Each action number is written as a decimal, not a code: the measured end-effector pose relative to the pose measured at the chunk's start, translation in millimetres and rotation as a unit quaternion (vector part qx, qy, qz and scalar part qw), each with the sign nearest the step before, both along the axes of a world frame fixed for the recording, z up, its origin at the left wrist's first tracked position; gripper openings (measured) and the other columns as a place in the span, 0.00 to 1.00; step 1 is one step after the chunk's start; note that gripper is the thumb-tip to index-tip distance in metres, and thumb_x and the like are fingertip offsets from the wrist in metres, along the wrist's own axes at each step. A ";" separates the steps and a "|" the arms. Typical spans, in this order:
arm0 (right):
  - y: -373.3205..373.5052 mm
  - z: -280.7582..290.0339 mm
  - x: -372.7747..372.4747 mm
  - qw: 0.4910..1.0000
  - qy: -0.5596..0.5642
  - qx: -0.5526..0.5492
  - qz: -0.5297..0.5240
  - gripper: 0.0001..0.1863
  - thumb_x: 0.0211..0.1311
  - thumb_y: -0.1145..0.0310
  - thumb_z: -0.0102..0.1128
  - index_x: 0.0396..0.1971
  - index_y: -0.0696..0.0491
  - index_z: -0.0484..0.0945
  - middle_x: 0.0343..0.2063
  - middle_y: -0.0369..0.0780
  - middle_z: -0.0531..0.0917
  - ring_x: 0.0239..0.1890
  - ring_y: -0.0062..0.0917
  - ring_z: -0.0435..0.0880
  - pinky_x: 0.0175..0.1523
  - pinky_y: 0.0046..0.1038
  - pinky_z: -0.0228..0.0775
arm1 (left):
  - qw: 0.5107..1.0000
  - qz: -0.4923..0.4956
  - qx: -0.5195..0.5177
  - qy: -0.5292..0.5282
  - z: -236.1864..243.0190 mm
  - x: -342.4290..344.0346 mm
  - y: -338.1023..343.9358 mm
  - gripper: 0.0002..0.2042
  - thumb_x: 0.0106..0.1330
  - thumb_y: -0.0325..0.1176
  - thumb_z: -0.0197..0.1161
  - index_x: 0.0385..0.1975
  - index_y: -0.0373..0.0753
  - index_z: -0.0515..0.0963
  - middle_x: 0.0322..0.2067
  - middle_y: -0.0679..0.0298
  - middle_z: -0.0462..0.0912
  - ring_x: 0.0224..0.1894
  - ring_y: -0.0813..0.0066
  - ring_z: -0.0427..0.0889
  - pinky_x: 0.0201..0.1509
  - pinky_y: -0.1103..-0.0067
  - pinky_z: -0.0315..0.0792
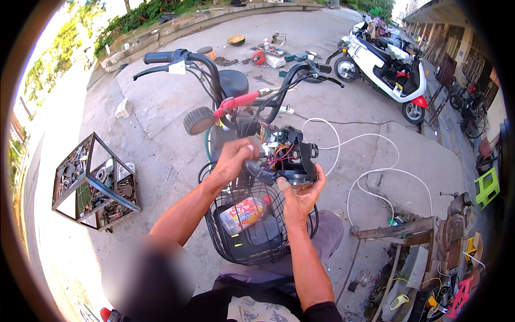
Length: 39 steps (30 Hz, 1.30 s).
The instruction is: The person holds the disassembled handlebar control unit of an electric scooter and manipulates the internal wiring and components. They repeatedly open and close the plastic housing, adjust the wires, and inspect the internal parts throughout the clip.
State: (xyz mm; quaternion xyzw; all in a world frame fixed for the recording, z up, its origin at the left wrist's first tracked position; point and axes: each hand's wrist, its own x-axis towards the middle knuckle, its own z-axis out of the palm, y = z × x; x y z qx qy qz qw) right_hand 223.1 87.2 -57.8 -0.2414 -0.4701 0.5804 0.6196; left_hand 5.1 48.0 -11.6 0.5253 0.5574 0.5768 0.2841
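Observation:
In front of me is the front end of a two-wheeler, with black handlebars (214, 72) and a black wire basket (225, 241). My right hand (300, 201) grips a black lamp housing (304, 163) from below and the side, thumb on its rim. Thin coloured wires (276, 155) spill out of its open back. To the left of these wires my left hand (236, 158) is closed, fingers pinched together; what they hold is hidden. A dark curved piece (258, 173) runs between that hand and the housing. Inside the basket lies a plastic bottle (244, 214) with an orange label.
A red hand tool with a round black ribbed end (198, 121) rests across the handlebars. At left stands a metal-framed bin (88, 185) of parts. A white hose (370, 172) loops over the ground at right, near a workbench (397, 231). A white scooter (386, 75) stands farther back.

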 end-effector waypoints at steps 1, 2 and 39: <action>-0.1 0.0 0.0 1.000 0.001 0.000 0.000 0.57 0.49 0.81 0.85 0.77 0.53 0.57 0.67 0.44 0.71 0.67 0.31 0.78 0.72 0.34 0.73 | 1.000 0.001 0.001 0.002 -0.6 0.0 0.2 0.16 0.74 0.36 0.55 0.24 0.34 0.74 0.34 0.62 0.84 0.37 0.77 0.73 0.46 0.75 0.69; -0.2 0.2 0.0 1.000 0.002 -0.001 0.000 0.57 0.50 0.81 0.85 0.77 0.53 0.57 0.67 0.44 0.72 0.67 0.31 0.78 0.72 0.34 0.73 | 1.000 0.002 0.003 0.003 -1.2 -0.1 0.3 0.16 0.74 0.36 0.55 0.24 0.34 0.74 0.34 0.62 0.84 0.37 0.77 0.73 0.46 0.76 0.69; 0.8 1.3 1.4 0.999 0.032 -0.009 -0.026 0.57 0.50 0.79 0.84 0.78 0.53 0.57 0.67 0.44 0.70 0.67 0.32 0.76 0.74 0.35 0.68 | 0.997 -0.072 -0.009 0.003 -7.3 -4.5 3.0 0.07 0.70 0.32 0.63 0.33 0.34 0.79 0.46 0.63 0.83 0.48 0.75 0.77 0.57 0.75 0.71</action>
